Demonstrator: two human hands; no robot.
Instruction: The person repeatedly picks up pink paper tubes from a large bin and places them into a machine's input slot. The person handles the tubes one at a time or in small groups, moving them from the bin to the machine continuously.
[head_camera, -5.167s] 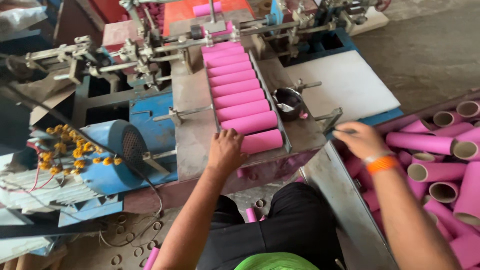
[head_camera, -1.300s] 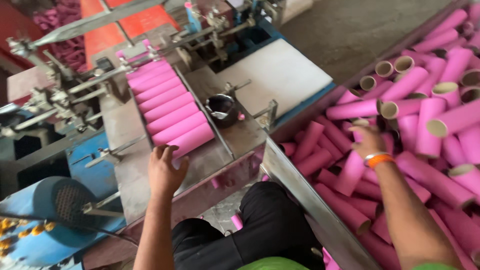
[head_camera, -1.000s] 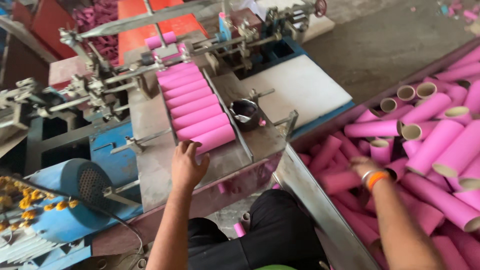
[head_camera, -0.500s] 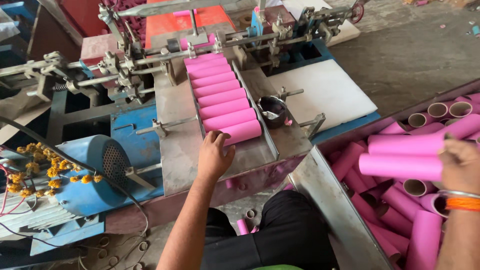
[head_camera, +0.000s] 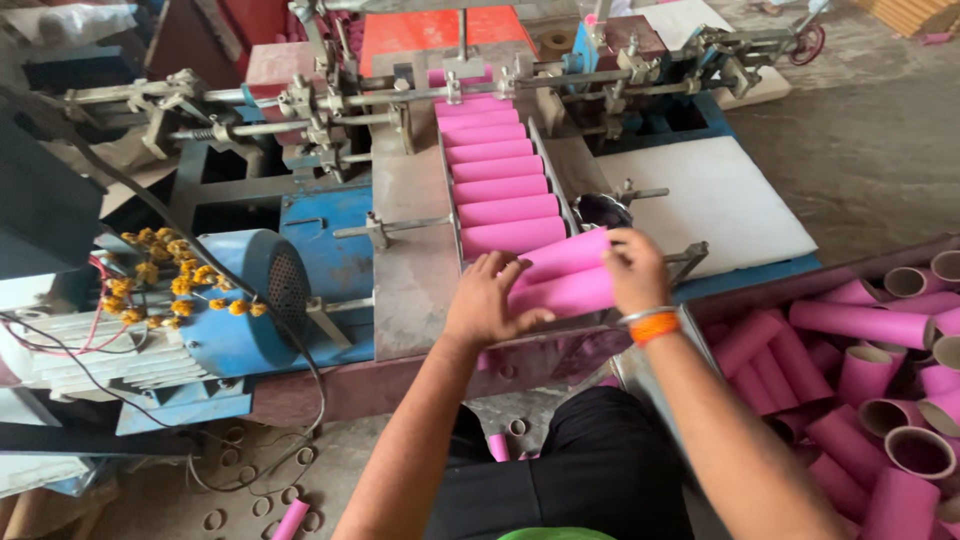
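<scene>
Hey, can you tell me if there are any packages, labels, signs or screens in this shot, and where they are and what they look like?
None can be made out: only pink tubes on the machine's feed tray, two more tubes between both hands, and loose tubes in the bin at right.

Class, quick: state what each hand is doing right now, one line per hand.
Left hand: open, fingers resting on the near pink cardboard tubes.
Right hand: closed over the same tubes' right ends, holding them.
</scene>
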